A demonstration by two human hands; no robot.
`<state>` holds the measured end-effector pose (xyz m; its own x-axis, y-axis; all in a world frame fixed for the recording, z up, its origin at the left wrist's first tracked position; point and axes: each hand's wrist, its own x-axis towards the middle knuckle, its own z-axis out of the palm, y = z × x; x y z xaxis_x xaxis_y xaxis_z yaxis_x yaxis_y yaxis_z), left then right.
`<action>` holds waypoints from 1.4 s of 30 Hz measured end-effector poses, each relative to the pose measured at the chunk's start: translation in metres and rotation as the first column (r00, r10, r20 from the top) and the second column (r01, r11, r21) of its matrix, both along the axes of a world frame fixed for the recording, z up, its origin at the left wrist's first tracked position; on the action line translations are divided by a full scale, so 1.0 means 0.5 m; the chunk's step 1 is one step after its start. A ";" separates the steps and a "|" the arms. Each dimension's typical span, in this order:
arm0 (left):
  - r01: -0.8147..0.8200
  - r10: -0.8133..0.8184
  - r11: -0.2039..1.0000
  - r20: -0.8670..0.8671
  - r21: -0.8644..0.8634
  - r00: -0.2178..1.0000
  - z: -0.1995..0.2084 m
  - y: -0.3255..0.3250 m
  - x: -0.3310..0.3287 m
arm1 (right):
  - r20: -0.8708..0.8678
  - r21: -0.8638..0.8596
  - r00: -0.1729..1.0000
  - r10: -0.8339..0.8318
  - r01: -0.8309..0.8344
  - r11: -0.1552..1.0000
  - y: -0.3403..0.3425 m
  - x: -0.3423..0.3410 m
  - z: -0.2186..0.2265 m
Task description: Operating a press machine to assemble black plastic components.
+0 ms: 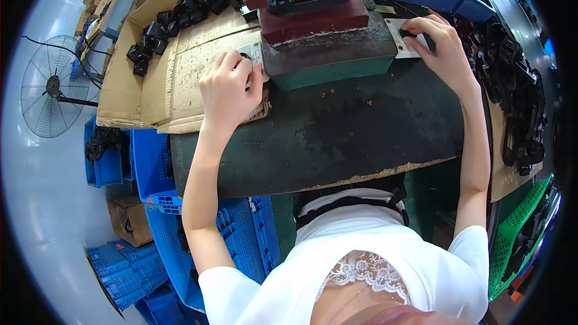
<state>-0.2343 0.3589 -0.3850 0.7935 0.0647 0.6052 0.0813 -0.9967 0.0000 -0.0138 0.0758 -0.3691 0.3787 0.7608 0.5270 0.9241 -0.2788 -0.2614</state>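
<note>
At the right fingers (422, 24) sits a black, apparently rounded button (406, 34).

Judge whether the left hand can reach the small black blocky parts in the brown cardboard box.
Probably yes: only brown cardboard shows between the left hand and those black blocky parts.

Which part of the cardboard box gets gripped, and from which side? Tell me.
The cardboard box's raised left wall, from the left, seems best: fingers could pinch its thin upper edge, while the left hand hangs over the right end.
</note>
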 end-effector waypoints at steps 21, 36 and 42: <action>0.187 -0.185 0.940 0.033 -0.284 0.982 -0.004 0.035 -0.020 | 0.030 -0.312 0.459 -0.888 0.848 0.428 -0.365 0.322 -0.159; 0.247 -0.182 0.898 0.205 -0.364 0.962 0.002 0.027 0.029 | -0.149 -0.229 0.447 -0.882 0.852 0.470 -0.365 0.280 -0.103; 0.293 -0.343 0.873 -0.064 -0.390 0.937 0.069 0.015 0.150 | -0.033 -0.136 0.459 -0.888 0.878 0.459 -0.325 0.251 -0.109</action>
